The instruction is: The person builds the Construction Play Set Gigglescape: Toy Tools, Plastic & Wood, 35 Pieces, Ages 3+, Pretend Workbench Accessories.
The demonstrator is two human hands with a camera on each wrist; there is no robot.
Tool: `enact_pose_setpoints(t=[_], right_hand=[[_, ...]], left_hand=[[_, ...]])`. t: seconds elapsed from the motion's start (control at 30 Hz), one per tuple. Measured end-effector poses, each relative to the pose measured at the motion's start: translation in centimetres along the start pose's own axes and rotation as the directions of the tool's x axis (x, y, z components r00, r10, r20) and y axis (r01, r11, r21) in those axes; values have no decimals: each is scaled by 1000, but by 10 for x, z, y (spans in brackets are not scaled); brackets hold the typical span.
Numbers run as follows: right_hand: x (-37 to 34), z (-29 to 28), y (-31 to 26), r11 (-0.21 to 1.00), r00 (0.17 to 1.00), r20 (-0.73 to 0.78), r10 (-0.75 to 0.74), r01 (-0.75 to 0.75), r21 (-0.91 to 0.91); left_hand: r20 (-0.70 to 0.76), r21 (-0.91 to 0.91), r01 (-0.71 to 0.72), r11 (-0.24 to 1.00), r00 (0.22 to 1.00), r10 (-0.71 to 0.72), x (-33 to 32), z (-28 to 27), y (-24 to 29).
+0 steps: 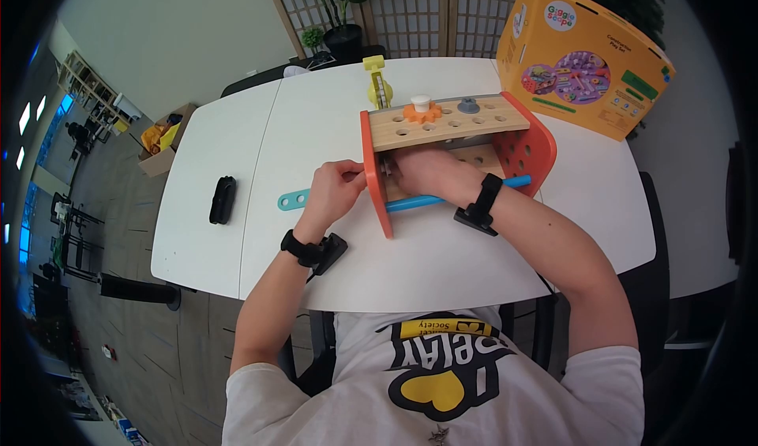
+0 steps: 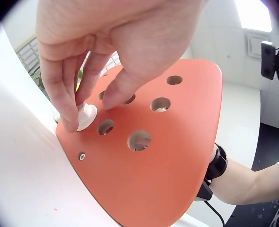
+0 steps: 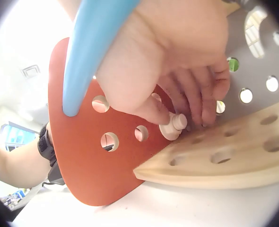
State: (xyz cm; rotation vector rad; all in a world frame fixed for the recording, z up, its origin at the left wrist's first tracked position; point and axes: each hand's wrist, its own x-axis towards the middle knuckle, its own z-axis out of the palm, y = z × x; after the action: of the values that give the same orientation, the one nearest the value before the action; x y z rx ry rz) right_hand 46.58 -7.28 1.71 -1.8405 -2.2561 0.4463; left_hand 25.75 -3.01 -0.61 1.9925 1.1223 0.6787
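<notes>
A toy workbench with red side panels (image 2: pixel 177 142) and wooden hole boards stands on the table. At the outer face of its left panel, my left hand (image 1: pixel 335 193) holds the round head of a white toy bolt (image 2: pixel 88 117) with its fingers, the thumb close by. My right hand (image 1: pixel 434 173) reaches inside under the top board (image 1: pixel 474 124). There its thumb and fingers pinch a white nut (image 3: pixel 168 131) around the bolt's end, against the panel's inner face. In the head view, the bolt is hidden behind the panel and hands.
A blue rod (image 1: pixel 414 203) crosses the workbench's front, below the right forearm. A teal strip with holes (image 1: pixel 293 199) lies left. An orange gear (image 1: pixel 422 113) sits on top; behind stands a yellow tool (image 1: pixel 377 82). A black case (image 1: pixel 223 199) and yellow box (image 1: pixel 584 59) flank the scene.
</notes>
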Motion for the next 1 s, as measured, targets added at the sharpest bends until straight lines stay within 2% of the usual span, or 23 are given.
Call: enact_pose_setpoints(t=[0.1, 0.3, 0.5, 0.6, 0.7, 0.9, 1.0], right_hand=[[-3, -3, 1, 994, 995, -70, -75, 80, 75], [-3, -2, 3, 994, 998, -54, -21, 27, 103], [5, 2, 2, 1000, 999, 53, 13, -13, -16], [-5, -9, -6, 999, 999, 49, 19, -20, 31], [-3, -5, -1, 994, 998, -46, -50, 54, 90], [0, -8, -2, 984, 997, 61, 50, -59, 169], [-1, -3, 2, 999, 999, 40, -31, 30, 44]], left_hand=[[0, 11, 4, 1000, 1000, -4, -1, -1, 4], [-9, 36, 17, 999, 1000, -17, 0, 0, 3], [-7, 29, 21, 999, 1000, -20, -1, 0, 2], [-7, 32, 15, 999, 1000, -15, -1, 0, 1], [-5, 25, 33, 999, 999, -32, -1, 0, 4], [-4, 25, 38, 999, 999, -38, -2, -1, 9], [-5, 19, 39, 999, 999, -39, -2, -1, 7]])
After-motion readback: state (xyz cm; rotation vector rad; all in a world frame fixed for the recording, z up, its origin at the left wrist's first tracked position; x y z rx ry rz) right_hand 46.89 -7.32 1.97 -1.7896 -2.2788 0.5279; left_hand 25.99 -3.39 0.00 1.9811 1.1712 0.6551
